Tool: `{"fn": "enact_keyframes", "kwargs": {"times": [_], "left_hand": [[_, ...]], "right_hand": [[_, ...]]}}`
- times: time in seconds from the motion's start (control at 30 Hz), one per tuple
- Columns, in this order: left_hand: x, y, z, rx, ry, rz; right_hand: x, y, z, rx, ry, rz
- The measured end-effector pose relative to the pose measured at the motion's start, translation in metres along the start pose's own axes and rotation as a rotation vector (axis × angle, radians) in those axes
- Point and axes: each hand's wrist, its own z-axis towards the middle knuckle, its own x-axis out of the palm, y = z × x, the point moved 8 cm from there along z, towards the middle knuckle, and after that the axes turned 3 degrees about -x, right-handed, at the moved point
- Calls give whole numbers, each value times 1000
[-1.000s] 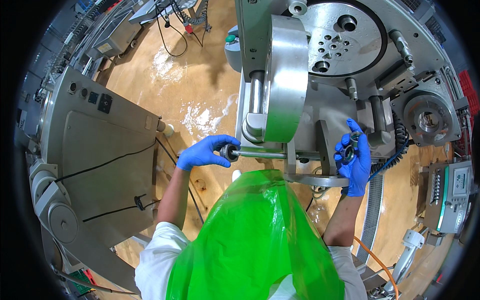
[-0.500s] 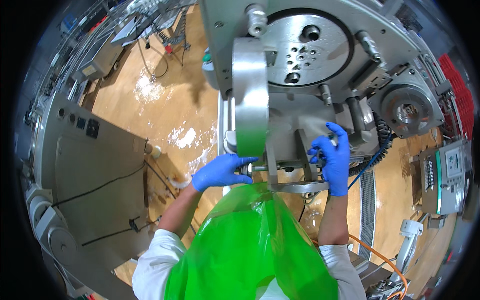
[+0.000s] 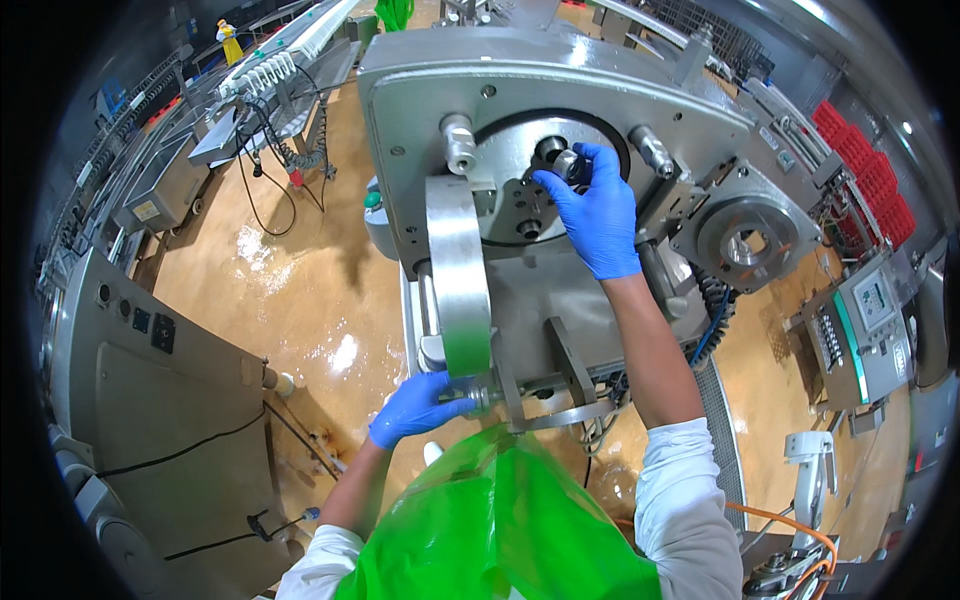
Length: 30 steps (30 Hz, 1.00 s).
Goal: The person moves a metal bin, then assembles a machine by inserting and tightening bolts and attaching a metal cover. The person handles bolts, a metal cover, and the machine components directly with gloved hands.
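The person in the green apron (image 3: 500,530) works at a machine whose round metal plate (image 3: 492,165), set in a dark ring, serves as the landmark. The right hand (image 3: 602,215), blue-gloved, is in front of the plate's right half, thumb and fingers grasping a small metal fitting (image 3: 568,165). That fitting sits just beside the plate's upper hole (whether the two touch, one cannot tell).

The left hand (image 3: 412,408), gloved alike, is well below the plate and to its left. Its thumb and fingers are closed about a ringed end piece (image 3: 479,396) on a horizontal rod; how firmly they press cannot be told. The thick, drum-shaped door (image 3: 458,270) stands edge-on, between the plate and that hand, its lower end close to the fingers.

Below the plate, two flat metal brackets (image 3: 570,362) rise beside the rod. To the plate's right is a square flange (image 3: 747,245) with a round opening; farther right, red crates (image 3: 868,185) are stacked, with a control panel (image 3: 868,312) below them. A grey cabinet (image 3: 170,390) stands well to the plate's lower left.
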Motion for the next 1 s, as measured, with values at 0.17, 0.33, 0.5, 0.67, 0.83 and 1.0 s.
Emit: {"fn": "enact_keyframes", "kwargs": {"times": [0.17, 0.33, 0.5, 0.67, 0.83, 1.0], "left_hand": [[-4, 7, -1, 56, -64, 50], [-7, 5, 1, 58, -68, 99], [-9, -2, 3, 62, -49, 82], [-9, 0, 3, 52, -40, 112], [-11, 7, 0, 47, -115, 80], [-26, 6, -5, 183, -359, -33]], "right_hand": [[13, 11, 14, -41, -29, -67], [19, 13, 4, -207, -105, -185], [16, 14, -2, -238, -92, -102], [9, 15, -2, -286, -93, 3], [11, 12, 0, -322, -81, -157], [13, 1, -4, -370, -140, -181]]}}
